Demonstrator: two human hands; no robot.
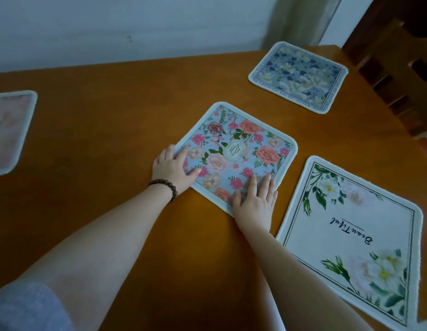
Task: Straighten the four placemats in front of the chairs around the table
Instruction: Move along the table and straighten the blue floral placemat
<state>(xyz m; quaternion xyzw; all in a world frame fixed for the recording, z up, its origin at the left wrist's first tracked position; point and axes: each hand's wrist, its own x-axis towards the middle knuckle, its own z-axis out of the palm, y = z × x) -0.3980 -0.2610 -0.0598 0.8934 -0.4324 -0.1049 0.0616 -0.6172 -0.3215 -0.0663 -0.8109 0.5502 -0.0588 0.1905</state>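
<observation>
A: Which placemat are the hands on?

B: The pink-rose placemat (236,155), the blue one with pink and peach roses and a small oval label in its middle. It lies near the middle of the wooden desk (107,130), turned cornerwise so that one corner points toward the person.

A: And the grip on each side?

B: Neither hand pinches anything. The left hand (173,168) lies flat on the mat's left corner, fingers straight and spread, thumb along the near edge. The right hand (255,199) lies flat on the near corner, fingers straight and close together, pressing down on the cloth. A bead bracelet (166,187) sits on the left wrist.

A: Where are the other three mats?

B: The white "Beautiful" placemat (350,235), with pale flowers and green leaves, is just beside the rose one on its right, at the near right of the desk; its lettering reads upside down from here. The blue-grey placemat (299,76) lies at the far right corner of the desk, apart from the others, also askew. The pale pink placemat (9,130) is well apart at the left edge of the view, blurred and partly cut off.

A: Anything around the desk?

B: A dark wooden chair (398,68) stands at the far right, behind the blue-grey mat, and a pale wall (112,27) runs along the far side.
</observation>
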